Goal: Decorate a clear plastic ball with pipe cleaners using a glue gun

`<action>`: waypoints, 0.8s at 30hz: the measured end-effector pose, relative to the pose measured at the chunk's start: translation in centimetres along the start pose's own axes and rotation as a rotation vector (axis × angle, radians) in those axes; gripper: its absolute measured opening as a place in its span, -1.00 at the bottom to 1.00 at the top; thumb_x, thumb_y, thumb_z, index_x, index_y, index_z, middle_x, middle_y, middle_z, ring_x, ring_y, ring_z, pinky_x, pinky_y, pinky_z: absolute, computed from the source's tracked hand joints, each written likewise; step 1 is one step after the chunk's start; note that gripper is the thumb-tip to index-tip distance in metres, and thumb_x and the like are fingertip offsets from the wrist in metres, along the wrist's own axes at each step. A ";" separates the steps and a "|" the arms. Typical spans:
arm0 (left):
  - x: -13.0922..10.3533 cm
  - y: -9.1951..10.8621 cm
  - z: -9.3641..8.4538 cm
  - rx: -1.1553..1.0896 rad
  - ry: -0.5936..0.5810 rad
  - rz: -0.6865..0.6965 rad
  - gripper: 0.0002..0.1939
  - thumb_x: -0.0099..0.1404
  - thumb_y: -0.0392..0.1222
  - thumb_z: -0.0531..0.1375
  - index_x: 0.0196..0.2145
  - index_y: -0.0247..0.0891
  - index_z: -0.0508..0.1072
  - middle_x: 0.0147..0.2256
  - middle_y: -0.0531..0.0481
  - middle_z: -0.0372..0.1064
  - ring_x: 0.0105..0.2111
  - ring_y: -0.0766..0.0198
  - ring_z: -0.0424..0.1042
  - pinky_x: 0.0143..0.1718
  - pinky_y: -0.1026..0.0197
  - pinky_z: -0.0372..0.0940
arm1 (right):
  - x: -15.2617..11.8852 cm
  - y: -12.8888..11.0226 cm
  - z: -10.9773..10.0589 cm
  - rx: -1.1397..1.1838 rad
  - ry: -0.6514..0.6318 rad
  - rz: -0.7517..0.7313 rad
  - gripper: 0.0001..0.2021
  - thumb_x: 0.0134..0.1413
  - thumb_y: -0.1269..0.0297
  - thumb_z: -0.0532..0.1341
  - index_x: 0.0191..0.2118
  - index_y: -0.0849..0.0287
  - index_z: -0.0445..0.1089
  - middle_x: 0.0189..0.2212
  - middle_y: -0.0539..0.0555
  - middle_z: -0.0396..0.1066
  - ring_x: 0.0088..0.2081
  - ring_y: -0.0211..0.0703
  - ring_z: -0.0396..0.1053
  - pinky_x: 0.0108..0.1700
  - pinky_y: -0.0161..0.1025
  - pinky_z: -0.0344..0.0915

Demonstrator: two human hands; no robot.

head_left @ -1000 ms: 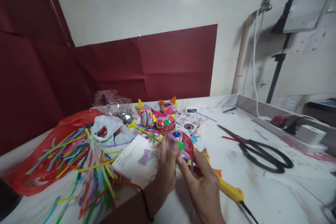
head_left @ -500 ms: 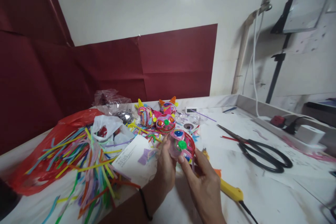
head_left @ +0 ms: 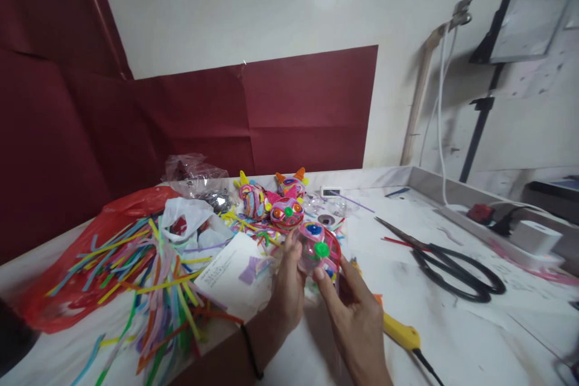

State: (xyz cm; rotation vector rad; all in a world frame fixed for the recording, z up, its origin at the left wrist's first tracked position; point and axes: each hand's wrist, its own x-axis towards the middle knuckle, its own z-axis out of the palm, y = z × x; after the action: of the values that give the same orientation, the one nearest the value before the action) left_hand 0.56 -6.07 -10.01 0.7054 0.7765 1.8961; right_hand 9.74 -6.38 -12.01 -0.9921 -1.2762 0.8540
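Observation:
Between my two hands is a clear plastic ball (head_left: 309, 251) partly covered with coiled pipe cleaners: a green disc, blue-centred rounds on pink, and a red band on its right side. My left hand (head_left: 289, 280) is closed around the ball's left side. My right hand (head_left: 355, 307) grips it from the right, thumb on the front near the green disc. Part of the ball is hidden behind my fingers. Just beyond it lies a finished-looking decorated ball (head_left: 286, 212) with orange eyes and a green nose. A yellow glue gun (head_left: 400, 332) rests beside my right hand.
Black-handled scissors (head_left: 446, 262) lie to the right. Loose pipe cleaners (head_left: 158, 283) spread over a red plastic bag (head_left: 49, 307) at left. A white card (head_left: 230, 271) lies left of my hands. A power strip (head_left: 520, 247) runs along the right edge.
The whole view has shifted slightly, so things appear a little further right and lower. Both hands keep hold of the ball, with almost the same grip.

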 end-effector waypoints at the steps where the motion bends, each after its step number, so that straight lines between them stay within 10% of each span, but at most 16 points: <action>1: -0.1 0.2 0.1 0.019 -0.035 0.002 -0.45 0.19 -0.04 0.25 0.13 -0.15 0.35 0.16 -0.10 0.33 0.26 0.02 0.17 0.28 0.03 0.06 | 0.0 0.0 0.0 0.011 -0.003 -0.009 -0.39 -0.06 -0.15 0.27 -0.02 0.28 0.48 -0.22 0.20 0.52 -0.26 0.02 0.44 -0.22 -0.13 0.42; 24: -0.1 0.2 -1.0 0.206 -0.083 0.088 -0.39 0.19 -0.05 0.30 0.19 -0.11 0.33 0.22 -0.12 0.25 0.30 -0.06 0.07 0.31 -0.02 -0.03 | -0.1 -0.3 0.2 0.125 0.064 0.018 -0.42 -0.12 -0.07 0.33 -0.05 0.26 0.50 -0.07 0.22 0.53 -0.08 0.10 0.48 -0.03 -0.04 0.45</action>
State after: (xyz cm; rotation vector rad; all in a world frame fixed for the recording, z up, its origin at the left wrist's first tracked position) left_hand -0.22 -6.44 -10.53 0.9537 0.9096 1.8692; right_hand 9.51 -6.53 -11.72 -0.9256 -1.1467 0.8982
